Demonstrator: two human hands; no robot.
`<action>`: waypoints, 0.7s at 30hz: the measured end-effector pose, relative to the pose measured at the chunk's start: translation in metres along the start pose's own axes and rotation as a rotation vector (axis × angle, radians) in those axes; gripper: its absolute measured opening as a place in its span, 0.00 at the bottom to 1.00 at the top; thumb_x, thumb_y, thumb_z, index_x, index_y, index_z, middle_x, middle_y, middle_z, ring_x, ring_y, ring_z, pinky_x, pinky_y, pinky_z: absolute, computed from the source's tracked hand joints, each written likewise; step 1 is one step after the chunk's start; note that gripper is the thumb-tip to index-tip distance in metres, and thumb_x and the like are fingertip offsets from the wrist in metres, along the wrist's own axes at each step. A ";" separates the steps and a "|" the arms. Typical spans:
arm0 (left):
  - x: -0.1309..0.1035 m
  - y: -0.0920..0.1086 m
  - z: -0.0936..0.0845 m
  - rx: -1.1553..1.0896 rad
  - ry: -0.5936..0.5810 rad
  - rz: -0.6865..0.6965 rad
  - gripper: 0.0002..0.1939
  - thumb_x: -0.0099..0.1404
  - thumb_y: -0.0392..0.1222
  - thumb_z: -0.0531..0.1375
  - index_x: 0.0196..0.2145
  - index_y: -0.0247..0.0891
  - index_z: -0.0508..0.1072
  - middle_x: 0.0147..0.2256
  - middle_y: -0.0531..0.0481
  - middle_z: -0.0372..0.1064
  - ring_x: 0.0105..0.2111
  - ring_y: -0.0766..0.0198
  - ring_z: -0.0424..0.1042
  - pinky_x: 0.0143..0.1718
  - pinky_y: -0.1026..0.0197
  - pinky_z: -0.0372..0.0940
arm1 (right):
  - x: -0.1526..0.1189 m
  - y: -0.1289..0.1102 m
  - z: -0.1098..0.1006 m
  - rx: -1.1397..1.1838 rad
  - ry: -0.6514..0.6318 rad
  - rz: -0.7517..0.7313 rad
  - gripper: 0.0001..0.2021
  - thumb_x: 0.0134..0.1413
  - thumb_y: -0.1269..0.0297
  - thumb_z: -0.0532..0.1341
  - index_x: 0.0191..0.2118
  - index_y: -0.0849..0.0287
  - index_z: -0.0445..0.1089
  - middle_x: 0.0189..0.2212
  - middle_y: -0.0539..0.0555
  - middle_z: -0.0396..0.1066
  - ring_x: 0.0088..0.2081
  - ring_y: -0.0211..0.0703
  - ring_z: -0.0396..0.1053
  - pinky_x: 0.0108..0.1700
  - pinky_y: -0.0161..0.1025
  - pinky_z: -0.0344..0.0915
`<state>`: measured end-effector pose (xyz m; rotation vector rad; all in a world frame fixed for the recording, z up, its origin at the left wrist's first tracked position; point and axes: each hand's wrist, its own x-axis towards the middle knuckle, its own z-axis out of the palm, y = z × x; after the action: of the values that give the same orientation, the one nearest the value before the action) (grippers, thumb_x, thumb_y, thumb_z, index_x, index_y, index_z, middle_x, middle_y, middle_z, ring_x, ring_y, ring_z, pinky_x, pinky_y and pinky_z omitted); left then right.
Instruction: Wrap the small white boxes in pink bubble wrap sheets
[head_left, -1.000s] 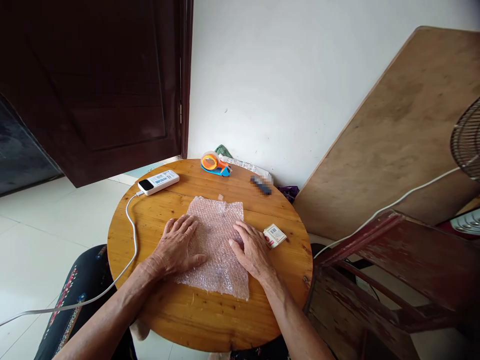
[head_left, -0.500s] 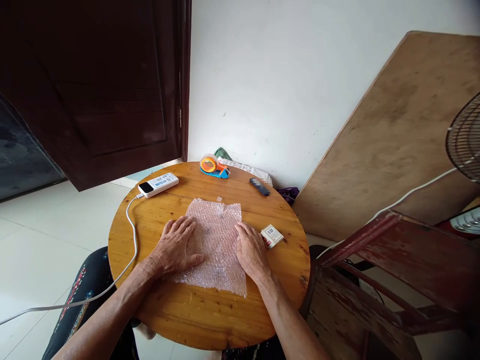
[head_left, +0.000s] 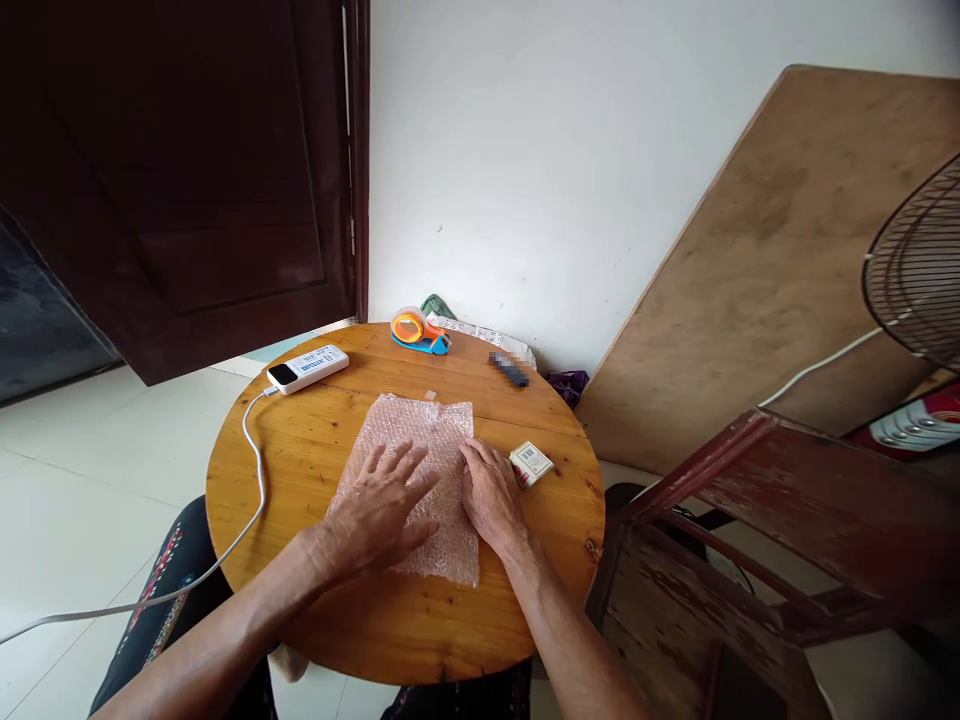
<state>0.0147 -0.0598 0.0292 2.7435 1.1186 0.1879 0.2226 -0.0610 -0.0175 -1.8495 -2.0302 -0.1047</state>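
A sheet of bubble wrap (head_left: 442, 430) lies flat near the middle of the round wooden table (head_left: 285, 450). My left hand (head_left: 382, 505) is over its left and middle part, fingers spread, holding nothing; whether the palm touches the wrap I cannot tell. At the sheet's right edge rests my right hand (head_left: 491, 495), its fingers stretched forward and lying on the edge. Just right of that hand is a small white card box (head_left: 532, 463).
An orange and blue tape dispenser (head_left: 420, 332) stands at the table's back edge. A white device (head_left: 309, 370) with a cable is at the back left, a dark blurred object (head_left: 508, 369) at the back right. A red wooden chair (head_left: 810, 500) and a fan (head_left: 919, 270) are on the right.
My left hand has moved right, from the wrap's left edge to over its middle. My right hand stays at the right edge. The whole view has shifted slightly.
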 end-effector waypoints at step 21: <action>0.014 0.006 0.048 -0.157 0.075 0.061 0.43 0.61 0.73 0.54 0.65 0.44 0.62 0.68 0.35 0.51 0.69 0.32 0.44 0.63 0.22 0.36 | -0.017 0.058 -0.052 -0.039 0.162 0.289 0.28 0.52 0.58 0.63 0.59 0.63 0.66 0.55 0.69 0.71 0.54 0.66 0.68 0.54 0.59 0.62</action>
<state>0.0373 -0.0597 -0.0156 2.6523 0.9921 0.3728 0.2915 -0.0860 0.0133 -2.0643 -1.6472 -0.2071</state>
